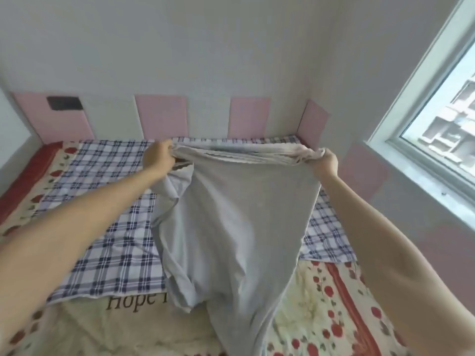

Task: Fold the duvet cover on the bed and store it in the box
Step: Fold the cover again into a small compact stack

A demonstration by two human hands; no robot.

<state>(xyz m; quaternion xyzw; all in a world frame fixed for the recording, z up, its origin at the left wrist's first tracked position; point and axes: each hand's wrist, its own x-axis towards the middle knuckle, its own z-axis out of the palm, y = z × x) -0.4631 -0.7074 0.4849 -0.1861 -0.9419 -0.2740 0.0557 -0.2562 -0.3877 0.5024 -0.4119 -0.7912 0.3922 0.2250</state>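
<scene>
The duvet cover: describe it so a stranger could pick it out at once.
Find the bed below the pink wall panels. Above it, the left hand and right hand hold up the duvet cover. Unlike the checked sheet and floral quilt, it is plain pale grey.

CAM head | wide-angle, head-worn | faces forward-down over plaid-sheeted bed [108,253] toward white pink-panelled wall [205,60] | close range | single view

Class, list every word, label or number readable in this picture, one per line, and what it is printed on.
"Hope": dark letters on the cream floral bedspread; what follows is hidden under the grey duvet cover.
Nothing else is readable.
</scene>
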